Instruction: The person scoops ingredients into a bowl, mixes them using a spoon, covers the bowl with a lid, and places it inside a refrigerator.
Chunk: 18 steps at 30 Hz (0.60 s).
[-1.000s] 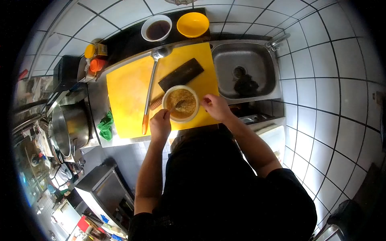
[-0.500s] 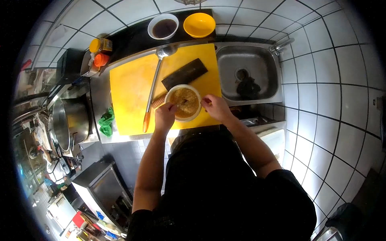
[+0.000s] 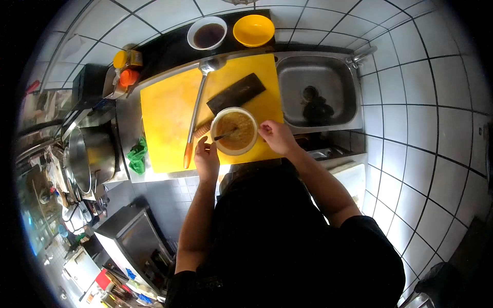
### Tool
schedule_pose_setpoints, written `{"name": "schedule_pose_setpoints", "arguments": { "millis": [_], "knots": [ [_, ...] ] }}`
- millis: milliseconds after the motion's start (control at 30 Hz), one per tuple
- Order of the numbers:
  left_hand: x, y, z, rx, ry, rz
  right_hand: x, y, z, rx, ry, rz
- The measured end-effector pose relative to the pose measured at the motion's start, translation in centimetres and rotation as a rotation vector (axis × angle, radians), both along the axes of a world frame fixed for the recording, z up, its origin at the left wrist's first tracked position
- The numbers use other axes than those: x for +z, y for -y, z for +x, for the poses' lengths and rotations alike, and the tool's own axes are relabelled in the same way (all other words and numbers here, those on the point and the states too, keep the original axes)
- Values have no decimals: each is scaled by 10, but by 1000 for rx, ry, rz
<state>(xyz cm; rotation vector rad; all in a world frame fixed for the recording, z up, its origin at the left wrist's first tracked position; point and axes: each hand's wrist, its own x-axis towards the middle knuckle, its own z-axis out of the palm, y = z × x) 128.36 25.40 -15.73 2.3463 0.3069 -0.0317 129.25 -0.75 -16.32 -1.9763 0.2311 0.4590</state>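
A pale round bowl of orange-brown mixture stands near the front edge of the yellow cutting board. A spoon leans in the mixture, its handle toward the bowl's left side. My left hand is just left of the bowl with its fingers apart and nothing held. At the bowl's right rim, my right hand has its fingers pressed together; what they grip, if anything, is too small to name. Behind the bowl lies a cleaver with a dark blade, its ribbed handle partly hidden by the bowl.
Left of the cleaver lies a long ladle. A white bowl of dark liquid and a yellow bowl stand at the back. The sink is at right, a green cloth and large pot at left.
My left hand has moved back from the bowl and its fingers have parted. The spoon handle now rests toward the left rim. My right hand stays by the right rim.
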Motion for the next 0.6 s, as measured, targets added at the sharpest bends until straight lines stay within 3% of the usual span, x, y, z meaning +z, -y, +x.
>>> {"name": "schedule_pose_setpoints", "arguments": {
  "millis": [100, 200, 300, 333, 500, 567, 600],
  "knots": [
    [-8, -1, 5, 158, -278, -377, -8, -1, -2, 25, 72, -22],
    [-17, -3, 9, 196, -399, -637, 1, 5, 3, 9, 9, 10],
    [-11, -1, 6, 234, -471, -761, -12, 30, 8, -100, 74, -118],
    [-12, -3, 3, 246, -493, -801, -12, 45, 14, -179, -15, -81],
    [-1, 4, -15, 310, -555, -936, -2, 154, 57, -559, 88, -446],
    [0, 7, -24, 339, -553, -988, -34, 236, 78, 86, 273, -1213],
    [-4, 4, -29, 352, -567, -1002, -48, 260, 89, -341, 278, -982]
  ]
}}
